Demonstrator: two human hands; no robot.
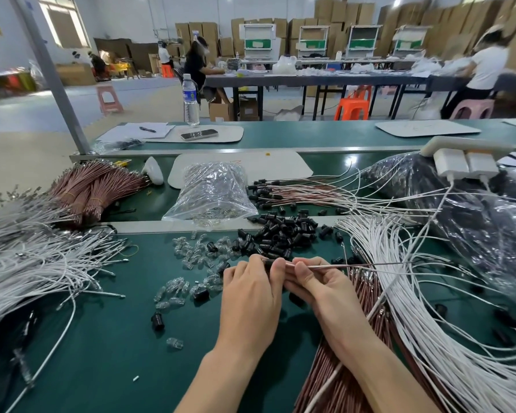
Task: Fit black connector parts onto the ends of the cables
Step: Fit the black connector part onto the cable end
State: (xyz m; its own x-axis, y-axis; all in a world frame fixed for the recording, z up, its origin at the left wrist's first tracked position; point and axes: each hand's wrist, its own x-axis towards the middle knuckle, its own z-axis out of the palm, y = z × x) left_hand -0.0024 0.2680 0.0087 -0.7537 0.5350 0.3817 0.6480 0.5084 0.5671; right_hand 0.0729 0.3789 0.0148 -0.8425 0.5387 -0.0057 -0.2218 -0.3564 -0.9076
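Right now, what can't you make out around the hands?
- Head view: how far the cable sits in the black connector part, hidden by fingers of the left hand.
- Head view: dark bag contents, behind glare.
- Head view: white cables, far ends cut by left edge.

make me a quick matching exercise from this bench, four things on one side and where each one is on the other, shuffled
Things:
1 water bottle
2 phone
3 clear bag
4 pile of black connector parts

Places:
A lying on a white mat
B just beyond the left hand
C standing upright, farthest from the person
D right of the tied brown cable bundles

Pairs: 1-C, 2-A, 3-D, 4-B
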